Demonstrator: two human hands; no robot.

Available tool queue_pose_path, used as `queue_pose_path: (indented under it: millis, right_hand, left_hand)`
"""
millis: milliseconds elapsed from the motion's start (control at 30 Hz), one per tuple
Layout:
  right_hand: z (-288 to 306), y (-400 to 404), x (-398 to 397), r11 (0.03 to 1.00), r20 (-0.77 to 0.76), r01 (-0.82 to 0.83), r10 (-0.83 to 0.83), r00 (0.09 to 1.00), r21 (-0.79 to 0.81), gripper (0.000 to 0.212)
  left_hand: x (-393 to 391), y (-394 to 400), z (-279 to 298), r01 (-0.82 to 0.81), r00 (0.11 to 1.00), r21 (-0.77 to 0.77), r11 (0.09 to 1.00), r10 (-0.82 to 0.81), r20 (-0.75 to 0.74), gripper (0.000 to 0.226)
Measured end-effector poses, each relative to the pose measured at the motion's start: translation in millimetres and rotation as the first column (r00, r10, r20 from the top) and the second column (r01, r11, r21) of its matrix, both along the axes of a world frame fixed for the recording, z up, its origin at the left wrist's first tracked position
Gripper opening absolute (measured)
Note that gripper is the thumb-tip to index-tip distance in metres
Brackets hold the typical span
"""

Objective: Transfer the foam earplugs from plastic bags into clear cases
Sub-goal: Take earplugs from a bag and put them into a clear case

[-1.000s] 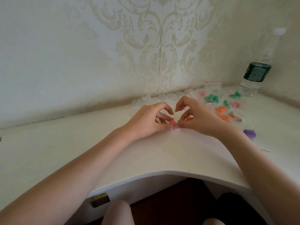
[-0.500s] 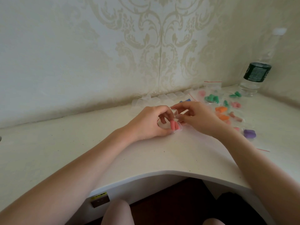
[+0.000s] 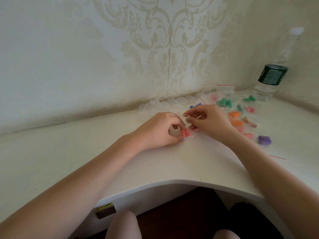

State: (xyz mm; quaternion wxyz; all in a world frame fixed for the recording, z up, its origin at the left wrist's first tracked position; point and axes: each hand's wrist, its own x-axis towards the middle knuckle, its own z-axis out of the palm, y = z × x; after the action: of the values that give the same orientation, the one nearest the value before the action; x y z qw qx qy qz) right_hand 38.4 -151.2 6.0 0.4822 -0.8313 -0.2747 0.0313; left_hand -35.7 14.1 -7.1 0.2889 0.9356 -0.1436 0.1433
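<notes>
Both forearms are stretched forward over the curved white desk top (image 3: 198, 163), and the two hands are brought together near its middle. The left hand (image 3: 160, 130) is laid with its outer edge on the desk, its fingers curled and its thumb and fingertips closed round a small clear plastic case (image 3: 187, 134), which is held against the surface. Two salmon-pink foam earplugs (image 3: 185, 132) are seen lying side by side inside that case, just in front of the left fingertips. The right hand (image 3: 209, 120) is raised slightly above the case, wrist bent, with thumb and forefinger pinched on a thin clear plastic piece (image 3: 185, 116) edged with a red line; whether this is a bag or the lid of the case cannot be told. A row of empty clear plastic cases (image 3: 165, 104) is lined up along the wall behind the hands. To the right of the right hand, a scatter of small clear zip bags with red strips (image 3: 226, 88) is spread on the desk, holding green foam earplugs (image 3: 224, 102), orange foam earplugs (image 3: 233, 114), pink ones and purple foam earplugs (image 3: 264, 140); blue foam earplugs (image 3: 195, 106) are partly hidden behind the right fingers. A clear plastic water bottle with a dark green label (image 3: 272, 76) is stood in the far right corner; its printing is too blurred to be read. A yellow sticker (image 3: 104, 205) is fixed under the desk edge, its writing illegible.
</notes>
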Motion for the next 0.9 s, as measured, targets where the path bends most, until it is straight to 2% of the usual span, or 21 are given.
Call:
queue_pose_path:
  millis: [167,333,433,500,600,700,900]
  right_hand:
    - [3,-2,-1,0.997,-0.033,0.003,-0.001,0.999,0.073,0.013]
    - [6,-4,-1,0.999,-0.002,-0.01,0.01,1.0,0.045,0.012]
    - [4,-3,0,0.999,0.008,0.0,0.0,1.0,0.048,0.011]
    - [4,-4,0,0.998,0.111,0.035,-0.039,0.993,0.043,0.013]
    - [10,-10,-2,0.996,0.33,0.006,0.025,0.943,-0.093,0.012]
    - [14,-12,-6,0.954,0.271,-0.073,0.156,0.95,-0.291,0.013]
    - [14,-12,-8,0.921,0.237,-0.083,0.184,0.954,-0.381,0.012]
  left_hand:
    - [-3,0,1,-0.026,0.999,-0.087,0.996,0.024,-0.025,0.027]
    - [-3,-1,1,-0.046,0.999,-0.171,0.984,0.05,0.016,0.037]
    - [-1,1,0,-0.078,0.997,-0.118,0.99,0.08,0.01,0.031]
    - [0,1,-1,-0.1,0.995,-0.06,0.993,0.101,0.007,0.028]
    - [2,2,-3,-0.092,0.996,-0.069,0.993,0.092,-0.006,0.025]
    - [5,2,-6,-0.099,0.995,-0.123,0.987,0.097,-0.022,0.024]
    - [5,-7,-10,-0.057,0.998,-0.249,0.967,0.059,0.002,0.025]
